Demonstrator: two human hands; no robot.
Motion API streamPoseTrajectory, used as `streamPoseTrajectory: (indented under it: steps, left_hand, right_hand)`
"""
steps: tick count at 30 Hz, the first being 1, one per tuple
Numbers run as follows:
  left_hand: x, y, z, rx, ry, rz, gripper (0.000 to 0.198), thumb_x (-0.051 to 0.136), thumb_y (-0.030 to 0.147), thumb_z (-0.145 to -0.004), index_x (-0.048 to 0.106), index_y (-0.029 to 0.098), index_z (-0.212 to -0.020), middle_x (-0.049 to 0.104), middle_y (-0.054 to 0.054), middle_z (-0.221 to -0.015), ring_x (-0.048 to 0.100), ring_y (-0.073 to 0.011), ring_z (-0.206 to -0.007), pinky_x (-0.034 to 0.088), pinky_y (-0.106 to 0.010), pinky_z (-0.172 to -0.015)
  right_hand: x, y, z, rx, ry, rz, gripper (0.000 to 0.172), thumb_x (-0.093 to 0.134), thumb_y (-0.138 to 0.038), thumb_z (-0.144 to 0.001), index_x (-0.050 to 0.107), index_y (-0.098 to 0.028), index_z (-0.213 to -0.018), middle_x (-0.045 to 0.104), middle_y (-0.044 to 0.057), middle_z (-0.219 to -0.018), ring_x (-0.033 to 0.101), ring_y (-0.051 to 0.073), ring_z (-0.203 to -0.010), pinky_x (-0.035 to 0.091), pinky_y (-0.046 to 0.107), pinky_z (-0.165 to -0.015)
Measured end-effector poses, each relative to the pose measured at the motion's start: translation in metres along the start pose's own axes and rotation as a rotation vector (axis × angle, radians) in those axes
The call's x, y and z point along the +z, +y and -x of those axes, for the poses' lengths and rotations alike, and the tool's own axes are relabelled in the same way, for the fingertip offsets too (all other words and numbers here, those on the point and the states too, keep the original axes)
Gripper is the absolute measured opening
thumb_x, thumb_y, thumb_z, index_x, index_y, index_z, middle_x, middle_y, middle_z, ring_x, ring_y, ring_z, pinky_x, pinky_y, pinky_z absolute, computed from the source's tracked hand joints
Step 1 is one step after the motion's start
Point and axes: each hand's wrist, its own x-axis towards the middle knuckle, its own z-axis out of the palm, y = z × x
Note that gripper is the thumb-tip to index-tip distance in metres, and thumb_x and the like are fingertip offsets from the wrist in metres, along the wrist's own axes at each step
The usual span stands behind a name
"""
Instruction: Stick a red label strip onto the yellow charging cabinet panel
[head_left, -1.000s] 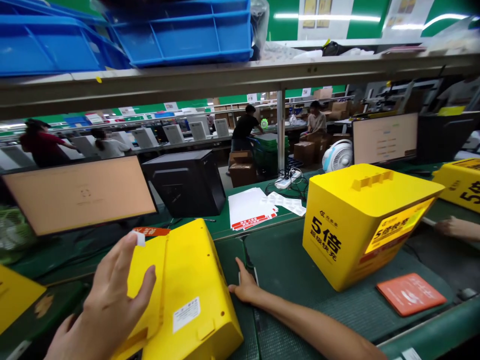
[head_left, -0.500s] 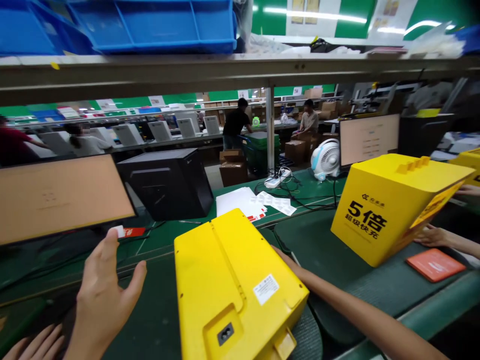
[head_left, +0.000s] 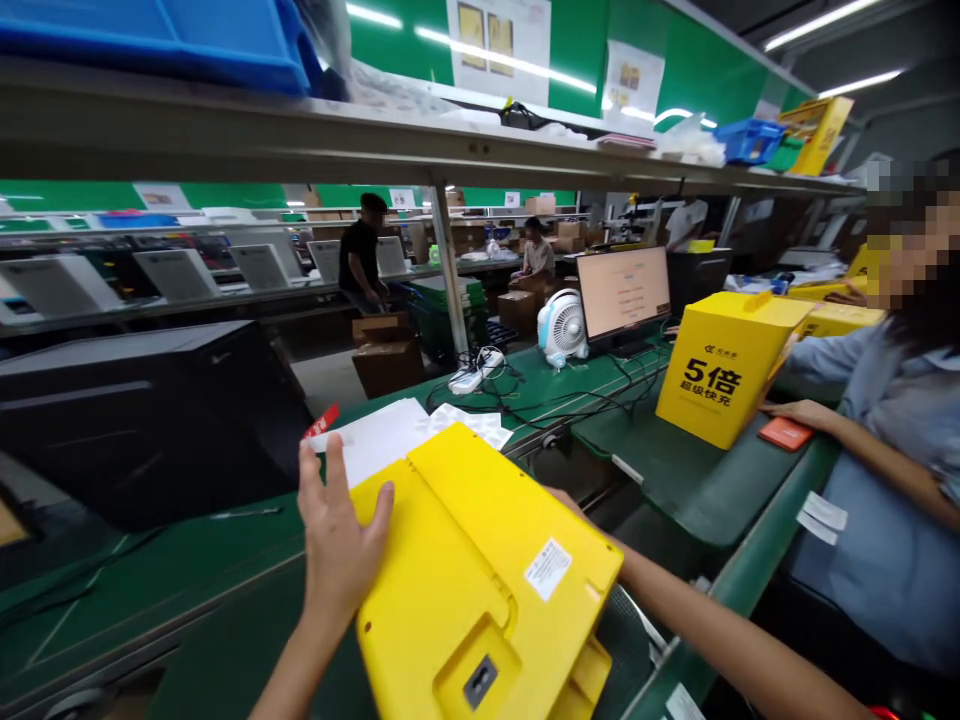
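A bright yellow plastic case (head_left: 465, 590) lies tilted in front of me, its flat side up, with a white sticker (head_left: 547, 568) and a black socket (head_left: 480, 682) at the near end. My left hand (head_left: 337, 525) is raised at its left edge, fingers spread, thumb by the rim. A small red-and-white label strip (head_left: 321, 428) clings to the fingertips. My right hand (head_left: 592, 520) is mostly hidden behind the far right corner of the case, with its fingers gripping that edge.
A co-worker in a blue shirt (head_left: 885, 470) rests a hand on the green conveyor (head_left: 697, 490) beside a yellow box printed 5倍 (head_left: 724, 370) and an orange pad (head_left: 784, 433). White sheets (head_left: 379, 440), a black computer case (head_left: 150, 420), a fan (head_left: 562, 328) and a monitor (head_left: 624, 292) stand beyond.
The view has swung left and tilted, bringing the co-worker in. The yellow case has been lifted and turned, its socket end now towards me. The label stays at my left fingertips.
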Motion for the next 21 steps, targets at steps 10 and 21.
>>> streamPoseTrajectory:
  steps: [10, 21]
  left_hand:
    - [0.027, -0.039, -0.034, 0.017, -0.211, -0.267, 0.079, 0.041, 0.062, -0.096, 0.017, 0.026, -0.163, 0.001, -0.018, -0.171, 0.014, -0.0503, -0.154, 0.032, -0.073, -0.115]
    - [0.032, -0.046, -0.033, -0.019, -0.169, -0.256, 0.084, 0.044, 0.065, -0.092, 0.019, 0.028, -0.163, 0.002, -0.018, -0.170, 0.018, -0.0538, -0.151, 0.034, -0.075, -0.113]
  right_hand:
    - [-0.104, 0.008, -0.112, 0.033, 0.388, 0.726, 0.038, 0.066, -0.031, -0.099, 0.059, -0.017, -0.134, 0.051, 0.013, -0.146, 0.048, 0.031, -0.135, 0.041, 0.057, -0.113]
    - [-0.163, 0.028, -0.128, 0.116, 0.318, 1.236, 0.043, 0.066, -0.033, -0.099, 0.057, -0.017, -0.138, 0.052, 0.013, -0.144, 0.051, 0.032, -0.131, 0.044, 0.057, -0.110]
